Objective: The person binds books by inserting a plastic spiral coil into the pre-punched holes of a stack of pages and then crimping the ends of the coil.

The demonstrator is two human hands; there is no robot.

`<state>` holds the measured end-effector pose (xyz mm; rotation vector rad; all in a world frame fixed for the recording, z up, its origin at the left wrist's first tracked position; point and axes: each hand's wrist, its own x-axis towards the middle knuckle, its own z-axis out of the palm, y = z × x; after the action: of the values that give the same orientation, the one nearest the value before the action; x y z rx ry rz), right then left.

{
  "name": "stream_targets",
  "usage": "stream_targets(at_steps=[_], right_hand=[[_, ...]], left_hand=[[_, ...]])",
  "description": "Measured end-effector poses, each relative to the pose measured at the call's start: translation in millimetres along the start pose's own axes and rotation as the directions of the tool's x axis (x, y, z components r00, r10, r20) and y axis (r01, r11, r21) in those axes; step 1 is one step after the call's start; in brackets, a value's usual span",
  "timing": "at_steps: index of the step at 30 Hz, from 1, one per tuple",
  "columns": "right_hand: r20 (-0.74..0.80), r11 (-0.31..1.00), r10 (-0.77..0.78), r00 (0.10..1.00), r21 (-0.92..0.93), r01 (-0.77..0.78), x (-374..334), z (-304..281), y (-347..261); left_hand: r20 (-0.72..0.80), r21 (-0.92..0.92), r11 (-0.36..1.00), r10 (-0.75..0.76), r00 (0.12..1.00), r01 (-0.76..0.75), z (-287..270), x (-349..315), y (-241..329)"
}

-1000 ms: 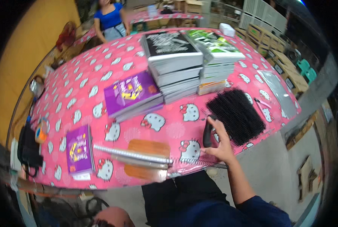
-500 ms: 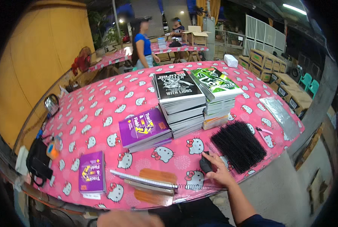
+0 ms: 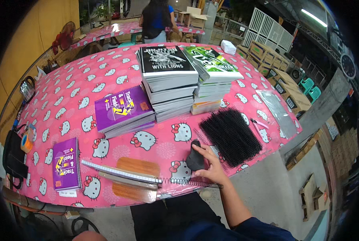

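My right hand grips a dark, rounded lump above the pink tablecloth; what kind of thing it is I cannot make out. Below it, a long black spiral coil stretches from the end of a notebook toward my right wrist. That notebook rests edge-on across a brown wooden board. Only a rounded, bare part of my left hand shows at the lower rim, its fingers hidden. A dense pile of black coils lies just right of my right hand.
Purple notebooks stand stacked beside piles of black-covered books and green-covered books. One purple notebook lies at the left. Pink-handled pliers and a clear plastic sheet lie at the right. A person stands beyond the table.
The view has shifted, so the table things sit further left and higher. My left hand has drawn down toward the lower rim. The person beyond has turned away. My right hand keeps the dark lump.
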<state>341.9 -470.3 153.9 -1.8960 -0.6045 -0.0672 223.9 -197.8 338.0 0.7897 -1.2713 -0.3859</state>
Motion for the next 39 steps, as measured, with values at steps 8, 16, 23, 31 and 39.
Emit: stream_targets(at_steps=[8,16,23,31,39], right_hand=[[0.089,0.92,0.123,0.988,0.364,-0.147,12,16,7],[0.269,0.145,0.103,0.958,0.948,-0.282,12,62,12],[0.458,0.426,-0.012,0.889,0.807,-0.41,18,64,-2],[0.522,0.039,-0.009,0.853,0.853,-0.521,13,74,4],[0.371,0.231,0.074,0.926,0.896,-0.378,21,77,-1]], left_hand=[[-0.173,0.553,0.816,-0.084,0.981,0.168,5,-2,25],[-0.592,0.802,-0.143,-0.056,0.804,0.58,-9,-39,-18],[-0.625,0.779,-0.045,0.024,0.781,0.625,-38,-54,-60],[-0.604,0.789,-0.14,0.008,0.797,0.599,-52,-59,-62],[-0.692,0.707,-0.195,0.005,0.721,0.68,-53,-59,-70]])
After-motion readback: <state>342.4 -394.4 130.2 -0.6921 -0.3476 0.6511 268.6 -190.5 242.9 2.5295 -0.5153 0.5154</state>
